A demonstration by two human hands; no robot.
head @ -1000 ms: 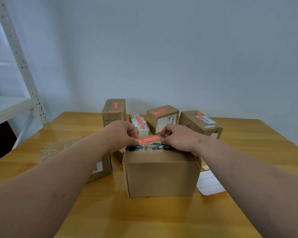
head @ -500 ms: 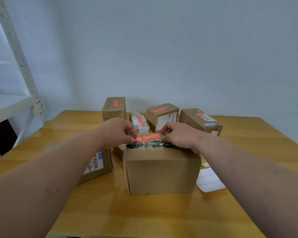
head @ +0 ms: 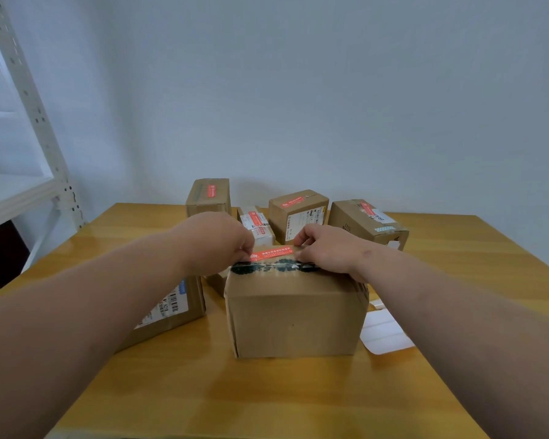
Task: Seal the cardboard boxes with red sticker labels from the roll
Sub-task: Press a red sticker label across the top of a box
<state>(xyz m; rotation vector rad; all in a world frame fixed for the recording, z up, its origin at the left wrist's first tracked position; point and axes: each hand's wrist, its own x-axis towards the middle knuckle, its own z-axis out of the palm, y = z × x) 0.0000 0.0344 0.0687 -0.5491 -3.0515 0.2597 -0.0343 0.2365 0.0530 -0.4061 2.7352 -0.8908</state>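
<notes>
At the frame's centre we pinch each end of the red sticker label (head: pixel 271 253) with our left hand (head: pixel 217 240) and right hand (head: pixel 325 250) atop the near cardboard box (head: pixel 295 318), where uneven pressing could leave it crooked or wrinkled across the seam.

Brown box (head: pixel 297 315), dark-printed clear tape (head: pixel 271 268), red sticker (head: pixel 270 252), honey-yellow table (head: pixel 235 394).

"K219" on the left box's white label (head: pixel 167 307)
</notes>
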